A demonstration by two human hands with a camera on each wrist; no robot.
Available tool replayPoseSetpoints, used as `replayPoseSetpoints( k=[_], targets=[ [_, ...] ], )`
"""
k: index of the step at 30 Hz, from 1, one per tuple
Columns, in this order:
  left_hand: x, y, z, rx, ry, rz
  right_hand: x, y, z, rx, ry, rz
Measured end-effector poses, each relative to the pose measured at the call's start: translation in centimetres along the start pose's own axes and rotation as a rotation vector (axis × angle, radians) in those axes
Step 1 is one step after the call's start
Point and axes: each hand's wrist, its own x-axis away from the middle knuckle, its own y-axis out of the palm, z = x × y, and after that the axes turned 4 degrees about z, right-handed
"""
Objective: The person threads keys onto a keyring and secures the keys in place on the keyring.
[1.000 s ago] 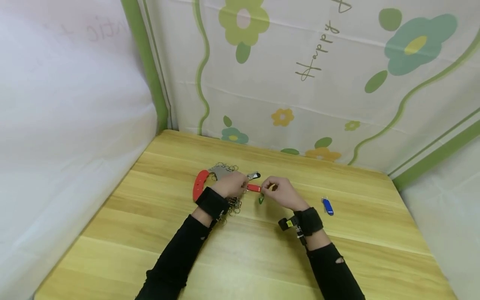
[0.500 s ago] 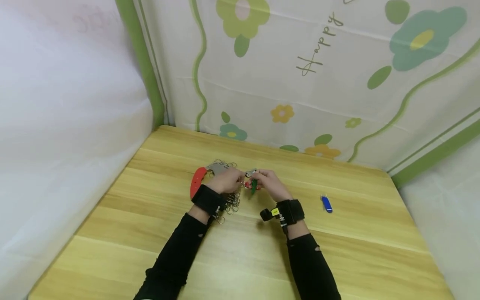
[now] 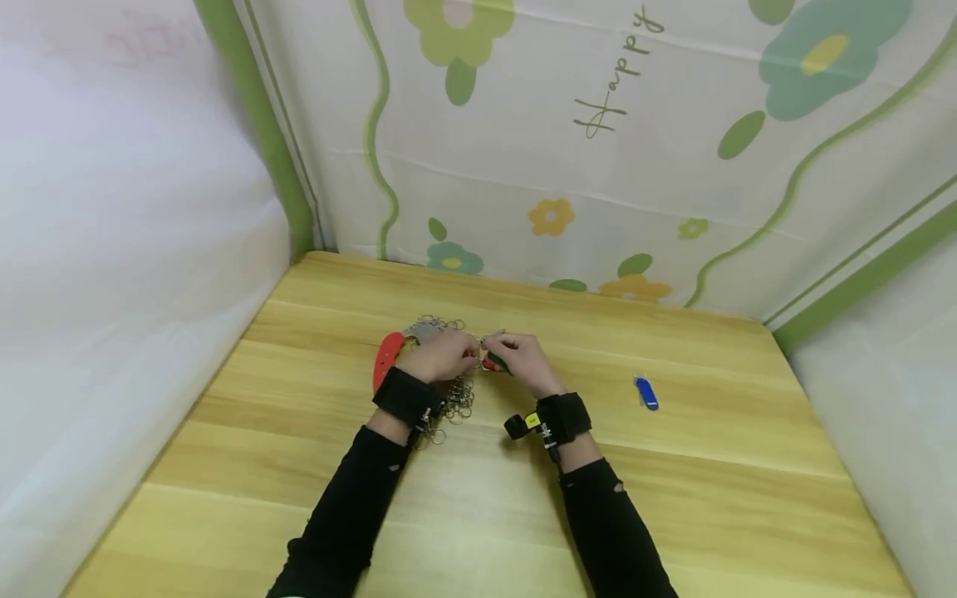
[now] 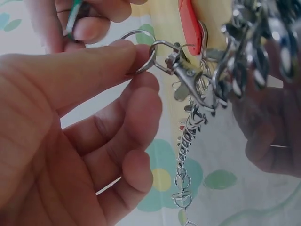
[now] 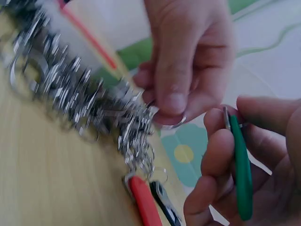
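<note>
In the left wrist view, my left hand (image 3: 437,355) pinches a metal split ring (image 4: 154,51) between thumb and forefinger. The ring joins a silver swivel clasp (image 4: 189,80). Close on its right, my right hand (image 3: 525,363) holds a slim green tool (image 5: 242,176) with metal at one end, gripped by thumb and fingers; its exact kind is unclear. Below the ring bunch hang a red tool (image 5: 146,200) and a black-and-silver one (image 5: 163,201). Many metal rings (image 5: 84,94) crowd together beside my left hand, blurred in the right wrist view.
A red curved handle (image 3: 386,359) adjoins a shiny grey metal plate (image 3: 421,330), partly hidden by my left hand. Farther right on the wooden table (image 3: 718,465) lies a blue tool (image 3: 647,394). Patterned cloth (image 3: 478,166) stands behind the table.
My right hand has moved left, close to my left hand. A second ago its fingertips were at the red tool with the green one hanging below; now they hold the green one.
</note>
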Motion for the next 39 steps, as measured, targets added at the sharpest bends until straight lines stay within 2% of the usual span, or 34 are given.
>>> replayPoseSetpoints(
  k=[6,12,17,22,27,32,39],
  targets=[
    [0.21,-0.2,-0.23,-0.011,0.018,0.028,-0.05,0.26,0.34,0.174,-0.044,-0.076],
    [0.35,-0.32,-0.27,-0.034,0.031,0.035,-0.11,0.32,0.67,0.264,-0.036,-0.071],
    [0.42,-0.22,-0.29,-0.019,0.019,0.036,-0.21,0.6,0.81,0.284,-0.076,-0.106],
    [0.45,-0.01,-0.36,-0.027,0.015,0.035,-0.06,0.87,0.84,0.289,-0.061,-0.12],
    [0.45,-0.07,-0.4,0.007,-0.01,0.035,-0.08,1.0,0.86,0.299,-0.054,-0.101],
    [0.52,-0.17,-0.75,-0.002,-0.042,0.019,-0.16,0.96,0.91,0.292,-0.029,-0.081],
    [0.53,-0.5,-0.98,-0.023,-0.007,0.024,-0.25,0.55,0.9,0.302,-0.027,-0.08]
  ],
)
